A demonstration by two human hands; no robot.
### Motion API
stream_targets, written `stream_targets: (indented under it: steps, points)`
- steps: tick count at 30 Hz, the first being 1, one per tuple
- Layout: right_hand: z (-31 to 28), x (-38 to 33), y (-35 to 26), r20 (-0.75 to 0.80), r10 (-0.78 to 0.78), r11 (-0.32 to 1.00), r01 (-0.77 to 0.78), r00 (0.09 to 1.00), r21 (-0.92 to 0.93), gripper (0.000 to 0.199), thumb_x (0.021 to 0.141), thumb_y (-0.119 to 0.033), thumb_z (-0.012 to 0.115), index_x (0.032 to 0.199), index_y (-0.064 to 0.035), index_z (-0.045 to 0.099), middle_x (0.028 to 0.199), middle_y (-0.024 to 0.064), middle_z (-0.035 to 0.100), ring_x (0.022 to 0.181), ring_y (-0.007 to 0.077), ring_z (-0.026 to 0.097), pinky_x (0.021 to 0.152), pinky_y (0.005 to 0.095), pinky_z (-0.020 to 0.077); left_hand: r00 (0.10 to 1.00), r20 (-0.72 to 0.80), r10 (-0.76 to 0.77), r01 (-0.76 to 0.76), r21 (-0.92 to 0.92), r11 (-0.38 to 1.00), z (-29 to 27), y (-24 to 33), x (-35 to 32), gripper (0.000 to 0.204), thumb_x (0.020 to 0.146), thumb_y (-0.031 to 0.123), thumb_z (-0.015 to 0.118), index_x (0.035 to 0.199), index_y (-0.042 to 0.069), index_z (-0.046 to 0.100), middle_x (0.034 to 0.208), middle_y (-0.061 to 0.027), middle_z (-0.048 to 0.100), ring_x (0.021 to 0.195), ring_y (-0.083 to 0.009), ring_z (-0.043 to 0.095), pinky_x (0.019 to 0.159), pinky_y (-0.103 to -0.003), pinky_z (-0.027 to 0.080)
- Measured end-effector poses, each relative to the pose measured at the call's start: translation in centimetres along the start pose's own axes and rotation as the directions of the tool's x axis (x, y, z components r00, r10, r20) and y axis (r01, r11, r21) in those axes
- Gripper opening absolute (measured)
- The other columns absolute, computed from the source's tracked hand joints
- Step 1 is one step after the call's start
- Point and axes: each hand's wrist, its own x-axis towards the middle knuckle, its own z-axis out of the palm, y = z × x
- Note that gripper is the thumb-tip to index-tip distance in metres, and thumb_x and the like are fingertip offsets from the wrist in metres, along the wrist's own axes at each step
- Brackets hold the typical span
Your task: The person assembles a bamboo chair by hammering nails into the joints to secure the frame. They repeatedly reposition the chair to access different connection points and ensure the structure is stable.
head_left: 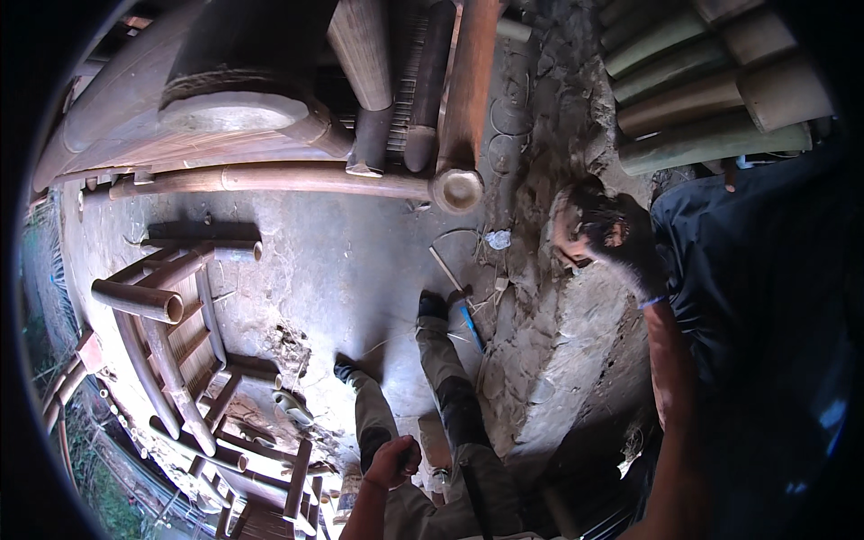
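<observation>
Low in the view, over my legs, my left hand (pixel 393 462) is closed. Something dark shows at its fingers, too small to name. My right arm stretches up on the right side, and my right hand (pixel 605 232), in a worn dark glove, rests over the rough stone ledge (pixel 576 315). Its fingers curl inward, and whatever they hold, if anything, is hidden. Right beside that wrist hangs a dark sheet (pixel 747 252). A blue-handled tool (pixel 471 326) lies on the floor at the foot of the ledge.
A large bamboo bench (pixel 306 177) spans the top left. Bamboo chairs (pixel 171 333) stand on the left of the concrete floor (pixel 351 261). Split bamboo pieces (pixel 702 108) are stacked at the upper right. A crumpled white scrap (pixel 497 239) lies near the ledge.
</observation>
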Motion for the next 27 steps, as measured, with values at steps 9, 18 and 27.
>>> stream_targets:
  steps: [9,18,27]
  points:
    - [8.0,8.4,-18.0,0.198,-0.059,0.958,0.111,0.978,-0.263,0.077,0.066,-0.022,0.081,0.134,-0.0094,0.044,0.124,0.0203,0.05,0.102,0.0401,0.058,0.086,0.0495,0.0514,0.979,0.105,0.176,-0.183,0.063,0.981,1.5,0.5,-1.3,0.029,0.101,0.028,0.053,0.104,0.001,0.062,0.079,-0.0068,0.06,0.064,-0.0143,0.055,0.052,-0.027,0.041]
    - [10.5,7.6,-17.1,0.089,-0.354,0.919,0.364,0.931,-0.154,0.104,0.061,-0.022,0.087,0.148,-0.0103,0.032,0.141,0.025,0.037,0.127,0.0431,0.043,0.106,0.0487,0.0402,0.929,0.229,0.291,-0.327,0.141,0.934,5.8,1.8,-2.7,0.029,0.099,0.029,0.059,0.104,0.001,0.062,0.081,-0.0005,0.057,0.064,-0.0064,0.05,0.054,-0.021,0.038]
    - [7.9,2.2,-10.6,0.017,0.017,0.988,-0.014,1.0,-0.153,0.053,0.097,-0.014,0.055,0.146,-0.0024,0.037,0.148,0.0139,0.043,0.134,0.0247,0.044,0.108,0.0353,0.041,0.384,0.923,0.022,-0.568,0.218,0.794,23.3,3.6,-10.4,0.026,0.098,0.027,0.061,0.107,0.002,0.06,0.091,-0.0017,0.058,0.08,-0.0093,0.057,0.072,-0.025,0.047]
